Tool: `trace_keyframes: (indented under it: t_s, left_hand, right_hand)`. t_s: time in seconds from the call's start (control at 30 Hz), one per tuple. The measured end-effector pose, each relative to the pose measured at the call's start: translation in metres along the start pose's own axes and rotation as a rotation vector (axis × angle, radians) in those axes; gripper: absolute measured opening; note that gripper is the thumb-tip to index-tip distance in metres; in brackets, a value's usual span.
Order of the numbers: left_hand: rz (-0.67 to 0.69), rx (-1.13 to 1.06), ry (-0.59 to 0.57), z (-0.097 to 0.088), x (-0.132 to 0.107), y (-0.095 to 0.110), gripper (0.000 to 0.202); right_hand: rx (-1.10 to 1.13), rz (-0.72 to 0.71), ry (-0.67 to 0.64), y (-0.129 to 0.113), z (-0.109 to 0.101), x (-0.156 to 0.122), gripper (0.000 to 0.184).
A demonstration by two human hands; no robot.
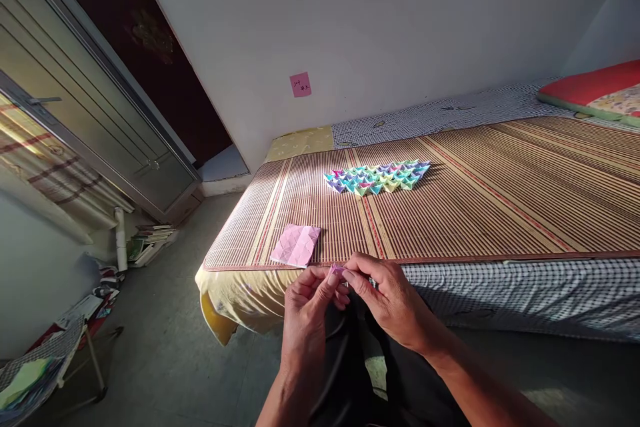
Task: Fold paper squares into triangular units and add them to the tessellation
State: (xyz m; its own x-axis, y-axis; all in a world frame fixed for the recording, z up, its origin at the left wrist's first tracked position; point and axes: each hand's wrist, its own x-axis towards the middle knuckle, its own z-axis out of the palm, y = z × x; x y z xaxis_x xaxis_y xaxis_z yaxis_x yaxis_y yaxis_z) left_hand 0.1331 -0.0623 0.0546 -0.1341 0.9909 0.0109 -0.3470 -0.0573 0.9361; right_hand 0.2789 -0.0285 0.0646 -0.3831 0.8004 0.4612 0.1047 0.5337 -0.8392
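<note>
My left hand [311, 297] and my right hand [387, 297] meet in front of the bed's near edge. Together their fingertips pinch a small folded piece of pink paper [337, 269]. On the bamboo mat [500, 200] just beyond my left hand lies a creased pink paper sheet [296, 245]. Farther back on the mat, several small folded paper pieces [376, 177] in blue, green, pink and purple sit packed in rows.
A checked sheet [525, 293] hangs over the bed's front. A red and patterned cushion [595, 90] lies at the far right. A pink note [301, 85] sticks on the wall. Books [150, 240] and clutter lie on the floor at left, beside a chair [45, 367].
</note>
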Motion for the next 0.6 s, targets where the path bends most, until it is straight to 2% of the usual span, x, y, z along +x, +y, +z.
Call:
trace_keyframes:
  t_s: [0.13, 0.3, 0.6]
  left_hand:
    - [0.027, 0.025, -0.004, 0.001, -0.002, 0.001, 0.026]
    - [0.059, 0.057, -0.019, 0.004, 0.0, -0.002, 0.025]
    - [0.047, 0.067, -0.11, 0.009, -0.002, 0.003, 0.032]
  right_hand:
    - [0.078, 0.022, -0.046, -0.002, -0.002, -0.001, 0.03]
    - [-0.02, -0.002, 0.019, -0.003, -0.004, -0.003, 0.032]
    - [-0.073, 0.018, 0.007, -0.007, -0.01, -0.013, 0.037]
